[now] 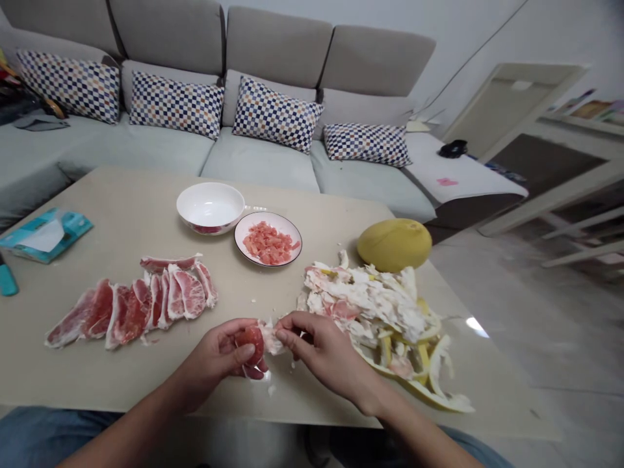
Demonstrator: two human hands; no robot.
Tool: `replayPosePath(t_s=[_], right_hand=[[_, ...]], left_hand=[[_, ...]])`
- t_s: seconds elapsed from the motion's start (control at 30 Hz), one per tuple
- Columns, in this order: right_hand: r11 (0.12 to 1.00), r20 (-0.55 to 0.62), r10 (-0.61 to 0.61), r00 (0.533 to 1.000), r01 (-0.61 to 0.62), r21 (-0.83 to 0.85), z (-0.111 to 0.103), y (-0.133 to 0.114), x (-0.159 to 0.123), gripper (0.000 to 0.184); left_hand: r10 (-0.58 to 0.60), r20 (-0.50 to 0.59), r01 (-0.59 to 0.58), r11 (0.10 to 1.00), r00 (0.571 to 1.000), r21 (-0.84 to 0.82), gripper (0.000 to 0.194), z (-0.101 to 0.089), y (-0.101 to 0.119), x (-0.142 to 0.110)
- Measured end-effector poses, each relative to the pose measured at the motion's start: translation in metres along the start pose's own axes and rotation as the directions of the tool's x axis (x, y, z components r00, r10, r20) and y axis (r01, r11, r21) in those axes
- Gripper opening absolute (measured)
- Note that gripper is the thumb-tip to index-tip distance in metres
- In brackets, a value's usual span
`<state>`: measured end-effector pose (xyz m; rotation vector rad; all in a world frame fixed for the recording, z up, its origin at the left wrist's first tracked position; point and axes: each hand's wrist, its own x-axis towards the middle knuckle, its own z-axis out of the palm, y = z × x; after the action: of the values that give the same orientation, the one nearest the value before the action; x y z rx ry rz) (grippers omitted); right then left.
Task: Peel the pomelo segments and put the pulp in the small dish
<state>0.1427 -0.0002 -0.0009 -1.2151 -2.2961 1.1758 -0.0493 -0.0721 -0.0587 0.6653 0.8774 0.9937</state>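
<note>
My left hand (219,356) is closed round a pink pomelo segment (252,343) just above the near edge of the beige table (127,214). My right hand (319,348) pinches the white membrane (271,338) at the segment's right end. Several peeled pink segments (136,302) lie in a row to the left. A small plate of pink pulp pieces (268,244) sits behind my hands, next to a white bowl (210,207).
A heap of white pith and yellow peel (385,312) lies right of my hands, with a whole yellow pomelo (394,244) behind it. A teal tissue pack (46,234) is at the table's left edge. A grey sofa with checked cushions (273,114) stands behind.
</note>
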Motion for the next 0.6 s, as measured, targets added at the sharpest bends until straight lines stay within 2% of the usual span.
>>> replayPosePath(t_s=[0.1, 0.2, 0.33, 0.6], right_hand=[[0.996, -0.002, 0.010, 1.000, -0.010, 0.092, 0.001, 0.000, -0.001, 0.021], [0.988, -0.054, -0.031, 0.998, 0.039, 0.148, 0.007, 0.003, -0.001, 0.036], [0.990, -0.102, -0.028, 0.994, 0.042, 0.133, 0.015, 0.003, -0.001, 0.013], [0.986, -0.135, -0.077, 0.988, 0.095, 0.134, 0.025, 0.001, -0.005, 0.009]], left_hand=[[0.022, -0.037, -0.022, 1.000, 0.999, -0.009, 0.037, 0.000, -0.001, 0.002], [0.015, -0.049, -0.016, 1.000, 0.999, -0.002, 0.036, 0.001, -0.001, 0.003], [0.016, -0.076, -0.018, 1.000, 0.997, -0.018, 0.040, 0.003, -0.002, 0.003], [0.050, -0.089, -0.048, 0.998, 0.995, 0.032, 0.035, 0.003, -0.002, 0.005]])
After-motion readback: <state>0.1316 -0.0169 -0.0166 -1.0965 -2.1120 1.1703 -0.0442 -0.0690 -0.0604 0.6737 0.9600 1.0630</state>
